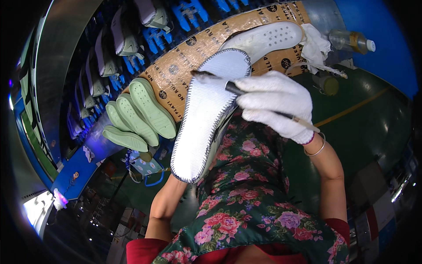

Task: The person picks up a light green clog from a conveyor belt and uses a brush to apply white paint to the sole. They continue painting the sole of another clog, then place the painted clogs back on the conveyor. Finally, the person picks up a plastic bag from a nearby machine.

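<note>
A lasted shoe upper point(198, 119) is raised in front of me, its white ribbed bottom facing up and dark stitching around its edge. My left forearm point(169, 193) runs up behind its narrower near end; the shoe hides my left hand, which supports it from beneath. My right hand point(277, 103), in a white knitted glove, is closed around a brush point(232, 88) with a dark ferrule and a thin handle. Its dark bristles lie over the shoe bottom near the left edge, though whether they touch it I cannot tell.
Several pale green soles point(151, 108) lie on the left of a brown printed sheet point(169, 68). At its far end are a light grey sole point(274, 37), a white cloth point(315, 46) and a clear bottle point(351, 42). Beyond, more shoe uppers point(121, 33) stand among blue racks point(189, 13).
</note>
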{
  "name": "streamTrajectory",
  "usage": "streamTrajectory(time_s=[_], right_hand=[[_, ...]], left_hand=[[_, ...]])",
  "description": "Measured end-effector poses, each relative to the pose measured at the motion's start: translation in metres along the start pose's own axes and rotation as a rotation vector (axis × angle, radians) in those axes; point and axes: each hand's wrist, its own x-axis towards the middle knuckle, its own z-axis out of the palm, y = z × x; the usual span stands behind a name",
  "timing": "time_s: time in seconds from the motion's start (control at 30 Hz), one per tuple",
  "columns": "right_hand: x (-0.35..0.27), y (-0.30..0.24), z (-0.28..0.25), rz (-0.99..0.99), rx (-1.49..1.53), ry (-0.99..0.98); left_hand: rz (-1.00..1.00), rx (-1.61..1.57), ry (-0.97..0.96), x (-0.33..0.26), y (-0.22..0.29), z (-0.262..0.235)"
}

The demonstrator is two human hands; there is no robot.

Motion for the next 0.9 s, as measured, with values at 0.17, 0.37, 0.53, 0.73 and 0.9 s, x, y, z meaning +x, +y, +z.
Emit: streamTrajectory(time_s=[0.17,0.37,0.53,0.73,0.9], right_hand=[[-0.006,0.004,0.009,-0.179,-0.128,-0.195],[-0.017,-0.008,0.006,-0.124,-0.209,-0.384],[-0.02,-0.002,-0.013,-0.167,-0.281,-0.329],[-0.021,0.003,-0.052,-0.052,-0.618,-0.065],[-0.005,-0.019,-0.022,-0.061,-0.24,0.081]], left_hand=[[-0.038,-0.481,0.22,-0.018,0.001,0.025],[0.04,-0.31,0.174,-0.024,-0.005,-0.017],[0.055,-0.358,0.058,-0.015,-0.007,-0.036],[0.022,-0.749,-0.035,-0.023,-0.008,-0.06],[0.207,-0.654,0.384,0.0,0.004,-0.047]])
